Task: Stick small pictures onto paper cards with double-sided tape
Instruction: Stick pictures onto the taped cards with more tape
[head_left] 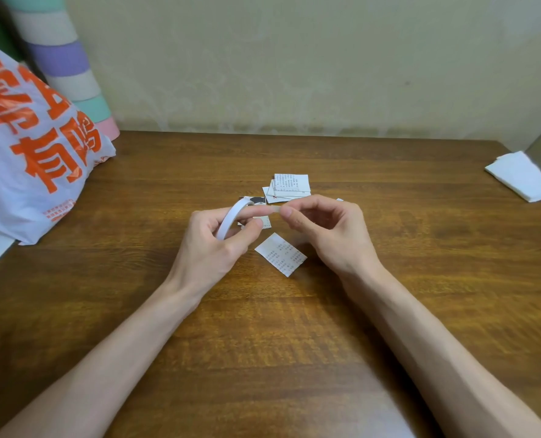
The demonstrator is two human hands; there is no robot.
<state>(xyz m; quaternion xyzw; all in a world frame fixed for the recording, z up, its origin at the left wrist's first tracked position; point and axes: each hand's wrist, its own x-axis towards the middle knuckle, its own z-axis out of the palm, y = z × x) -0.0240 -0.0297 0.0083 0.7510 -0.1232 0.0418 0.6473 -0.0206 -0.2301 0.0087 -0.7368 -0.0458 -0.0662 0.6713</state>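
Left hand grips the white tape ring mid-frame, right hand pinches its end: strip-pulling, seemingly, with tearing next for the printed paper card below.

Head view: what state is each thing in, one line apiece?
tape roll: held, short strip pulled out.
left grip: holds the tape roll.
right grip: pinches the strip's end.
single card: flat on the table, print up, untouched.
card pile: loosely stacked, behind the grips.
plastic bag: slumped at far left.
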